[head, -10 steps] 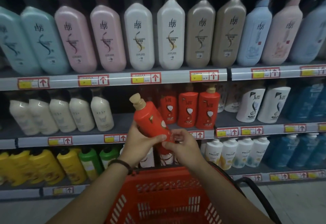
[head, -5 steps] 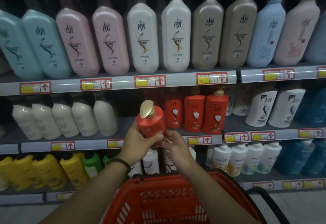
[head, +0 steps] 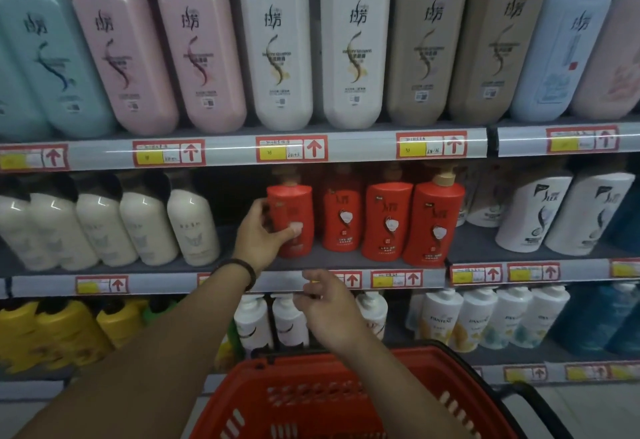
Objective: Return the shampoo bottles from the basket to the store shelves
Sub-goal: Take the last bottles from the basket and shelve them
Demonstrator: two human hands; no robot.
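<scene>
One head view is all we are working from, and it is looking down our arms at the shampoo shelves. Our left hand [head: 262, 235] is gripping a red shampoo bottle [head: 293, 208] around its left side, thumb across the front and fingers curled behind. It is standing the bottle upright on the middle shelf [head: 346, 260], just beside the row of three matching red bottles [head: 388, 227] to its right. The base is sitting at shelf level, though we cannot tell whether it is resting fully. Our right hand [head: 327, 309] is hovering lower, in front of the shelf's price strip, fingers loosely curled and apart, holding nothing. The red basket [head: 304, 400] is showing low in the frame beneath both arms. Its inside is mostly hidden from us, so we cannot say whether more bottles are waiting there.

We are judging this as the placing step for this bottle, nearly finished. The next move is calling for the left fingers to let go without tipping the bottle, perhaps with a nudge to line it up with its neighbours. After that comes a reach down into the basket for another bottle, if one is there.
</scene>
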